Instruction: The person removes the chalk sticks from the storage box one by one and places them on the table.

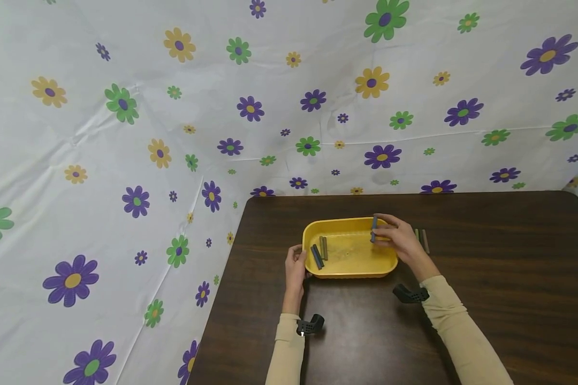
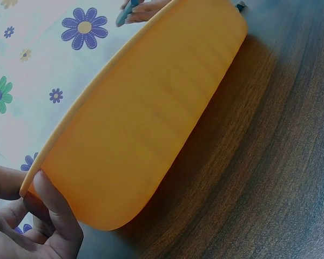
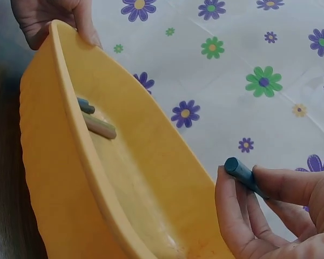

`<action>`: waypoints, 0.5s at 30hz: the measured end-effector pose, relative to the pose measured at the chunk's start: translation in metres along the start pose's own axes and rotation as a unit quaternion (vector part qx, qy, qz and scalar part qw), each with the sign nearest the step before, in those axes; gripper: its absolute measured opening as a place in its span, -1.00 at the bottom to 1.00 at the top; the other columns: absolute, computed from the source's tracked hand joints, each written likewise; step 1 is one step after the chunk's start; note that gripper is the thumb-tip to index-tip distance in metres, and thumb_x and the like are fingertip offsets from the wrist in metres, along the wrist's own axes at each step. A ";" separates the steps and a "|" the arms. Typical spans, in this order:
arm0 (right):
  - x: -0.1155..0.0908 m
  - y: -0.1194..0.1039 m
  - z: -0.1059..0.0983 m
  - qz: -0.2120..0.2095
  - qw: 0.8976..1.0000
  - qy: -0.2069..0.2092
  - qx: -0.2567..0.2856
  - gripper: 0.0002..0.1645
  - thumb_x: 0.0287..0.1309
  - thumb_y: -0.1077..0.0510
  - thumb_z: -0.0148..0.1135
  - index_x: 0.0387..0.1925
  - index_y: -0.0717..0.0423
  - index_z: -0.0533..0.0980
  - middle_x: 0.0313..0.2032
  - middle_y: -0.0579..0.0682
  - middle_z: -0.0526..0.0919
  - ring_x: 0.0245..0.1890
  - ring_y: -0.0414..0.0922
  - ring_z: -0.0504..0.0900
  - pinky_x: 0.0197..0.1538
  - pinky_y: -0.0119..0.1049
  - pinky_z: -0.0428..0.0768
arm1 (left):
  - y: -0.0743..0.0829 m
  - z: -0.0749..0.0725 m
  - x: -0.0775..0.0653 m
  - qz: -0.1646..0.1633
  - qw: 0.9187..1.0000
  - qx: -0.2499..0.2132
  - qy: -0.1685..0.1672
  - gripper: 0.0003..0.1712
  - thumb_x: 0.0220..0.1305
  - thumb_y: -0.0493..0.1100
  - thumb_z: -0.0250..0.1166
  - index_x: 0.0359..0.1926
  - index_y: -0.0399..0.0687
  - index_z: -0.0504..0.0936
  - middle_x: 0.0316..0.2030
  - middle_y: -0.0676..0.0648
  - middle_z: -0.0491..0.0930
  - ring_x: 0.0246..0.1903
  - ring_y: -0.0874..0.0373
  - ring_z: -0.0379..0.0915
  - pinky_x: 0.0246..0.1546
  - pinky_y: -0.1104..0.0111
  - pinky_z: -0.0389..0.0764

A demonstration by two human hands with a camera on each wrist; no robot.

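A yellow plastic tray (image 1: 350, 255) stands on the table. My left hand (image 1: 296, 269) grips its left end, thumb and fingers pinching the rim (image 2: 70, 121). Above the tray's right end, my right hand (image 1: 401, 238) holds a short blue stick (image 3: 241, 174) between thumb and fingertips, its round end showing in the right wrist view. Inside the tray, toward the left, lie dark blue sticks (image 1: 316, 257) and olive-brown sticks (image 1: 324, 248). Just right of the tray, partly hidden behind my right hand, greenish and brown sticks (image 1: 425, 241) lie on the table.
The dark wood-grain table (image 1: 501, 267) extends to both sides and toward me. A white sheet with printed flowers (image 1: 270, 69) hangs behind the table and along its left. Each wrist carries a black camera mount (image 1: 312, 324).
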State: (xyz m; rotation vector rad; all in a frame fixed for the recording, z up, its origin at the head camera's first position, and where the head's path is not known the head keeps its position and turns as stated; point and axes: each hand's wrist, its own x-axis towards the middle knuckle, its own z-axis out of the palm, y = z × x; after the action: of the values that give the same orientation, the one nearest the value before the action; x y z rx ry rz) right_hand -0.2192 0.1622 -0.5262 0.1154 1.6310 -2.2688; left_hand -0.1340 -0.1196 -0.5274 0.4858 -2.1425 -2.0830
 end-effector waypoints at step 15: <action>-0.007 -0.008 -0.015 -0.009 1.000 0.013 0.013 -0.20 0.40 0.37 0.24 0.56 0.28 0.14 -0.18 -0.04 0.70 -0.27 -0.17 0.78 -0.14 -0.28 0.72 | 0.001 -0.002 0.002 -0.020 1.000 -0.005 -0.003 -0.62 0.57 -0.27 0.09 0.27 -0.41 0.44 -0.14 -0.49 0.46 -0.56 0.17 0.30 -0.52 0.36 0.43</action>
State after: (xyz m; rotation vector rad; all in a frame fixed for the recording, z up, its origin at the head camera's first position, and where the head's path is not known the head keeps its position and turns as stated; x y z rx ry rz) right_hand -0.2168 0.1803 -0.5223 0.1378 1.6213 -2.3113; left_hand -0.1353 -0.1218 -0.5264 0.5253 -2.1433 -2.1168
